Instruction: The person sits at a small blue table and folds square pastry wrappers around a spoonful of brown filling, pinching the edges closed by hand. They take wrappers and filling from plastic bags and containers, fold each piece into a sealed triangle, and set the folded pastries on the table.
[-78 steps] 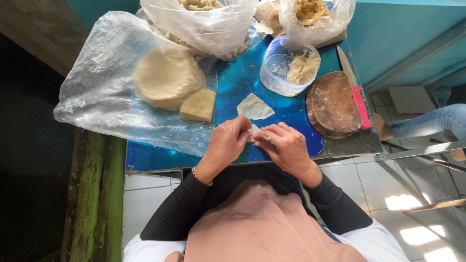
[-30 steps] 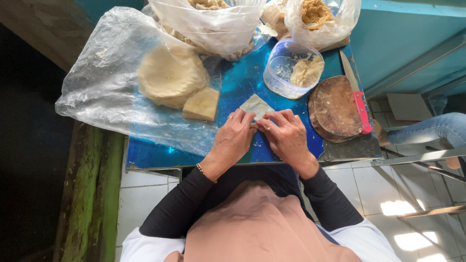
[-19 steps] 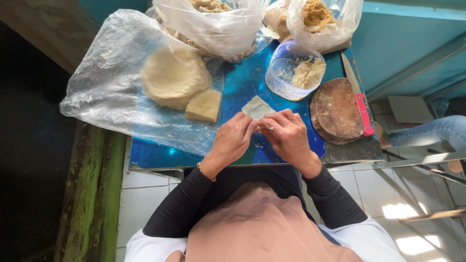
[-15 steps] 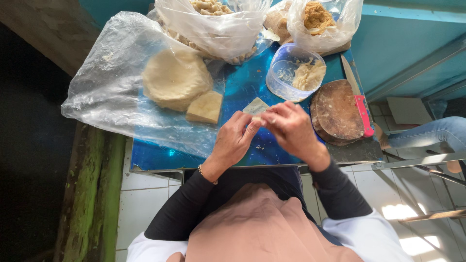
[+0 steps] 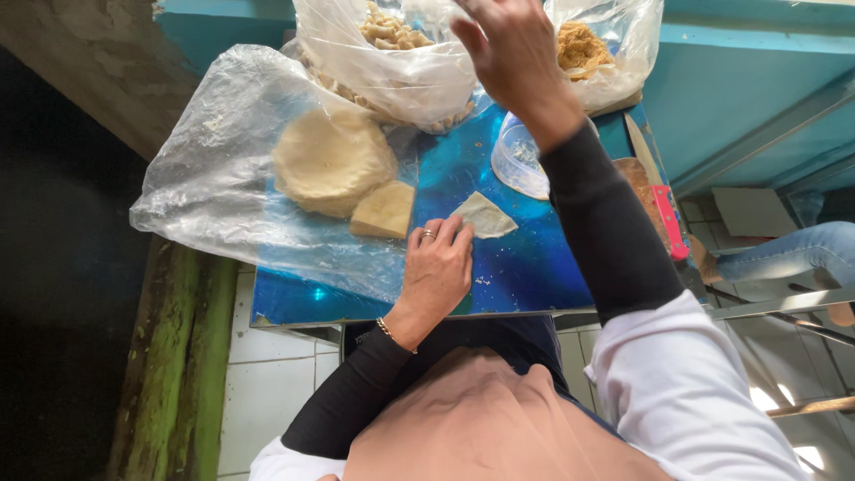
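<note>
Half a second ago both hands met over the folded dough piece at the table's middle; now they are well apart. The right hand (image 5: pixel 512 49) has risen toward 12 o'clock, fingers spread and holding nothing, in front of the bags. The left hand (image 5: pixel 436 272) lies flat on the blue table (image 5: pixel 525 267), fingers loosely spread, its fingertips touching the near edge of the small folded dough triangle (image 5: pixel 484 216), which lies at 1 o'clock from that hand.

Counted from largest to smallest: one flat clear plastic sheet (image 5: pixel 209 178) at 10 o'clock; two clear bags at 12 o'clock, one of pale pieces (image 5: pixel 392 62) and one of brown shredded filling (image 5: pixel 597 53); one round dough mound (image 5: pixel 331 160) on the sheet; one clear bowl (image 5: pixel 521 165) partly behind the right forearm; one dough wedge (image 5: pixel 385 210) just beside the mound; one dough triangle; one pink-handled knife (image 5: pixel 663 214) at 3 o'clock.
</note>
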A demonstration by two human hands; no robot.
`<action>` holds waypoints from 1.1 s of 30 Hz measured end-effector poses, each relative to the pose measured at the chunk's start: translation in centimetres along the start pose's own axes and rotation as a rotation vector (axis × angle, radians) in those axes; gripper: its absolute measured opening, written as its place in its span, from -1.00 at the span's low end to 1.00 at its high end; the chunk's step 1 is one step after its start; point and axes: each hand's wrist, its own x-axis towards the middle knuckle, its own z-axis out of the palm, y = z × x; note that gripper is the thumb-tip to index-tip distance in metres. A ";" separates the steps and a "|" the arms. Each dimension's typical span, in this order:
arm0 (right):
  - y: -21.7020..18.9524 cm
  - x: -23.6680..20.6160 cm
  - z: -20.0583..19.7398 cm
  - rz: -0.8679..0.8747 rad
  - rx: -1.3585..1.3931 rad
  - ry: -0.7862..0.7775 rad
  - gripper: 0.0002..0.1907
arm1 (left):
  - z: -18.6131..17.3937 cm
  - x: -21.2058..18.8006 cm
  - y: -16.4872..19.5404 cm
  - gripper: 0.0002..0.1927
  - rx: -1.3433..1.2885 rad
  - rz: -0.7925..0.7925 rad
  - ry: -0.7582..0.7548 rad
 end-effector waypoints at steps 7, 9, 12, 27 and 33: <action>-0.9 -12.7 -12.7 0.227 -0.064 -0.631 -0.60 | -0.1 0.0 0.1 -0.65 0.044 0.010 0.003; -0.9 -14.6 -12.9 0.205 -0.124 -0.693 -0.56 | -0.2 0.1 0.2 -0.61 0.057 0.070 0.018; -0.2 -16.1 -10.9 0.204 -0.124 -0.679 -0.79 | -0.3 0.2 0.2 -0.69 0.033 0.087 -0.036; 0.5 -14.6 -10.1 0.140 -0.236 -0.800 -0.76 | -0.3 0.1 -0.2 -0.62 -0.058 0.063 0.007; -4.4 -14.3 -12.4 0.355 0.177 -0.501 -0.75 | 0.0 0.2 -0.1 -0.73 0.007 -0.053 -0.046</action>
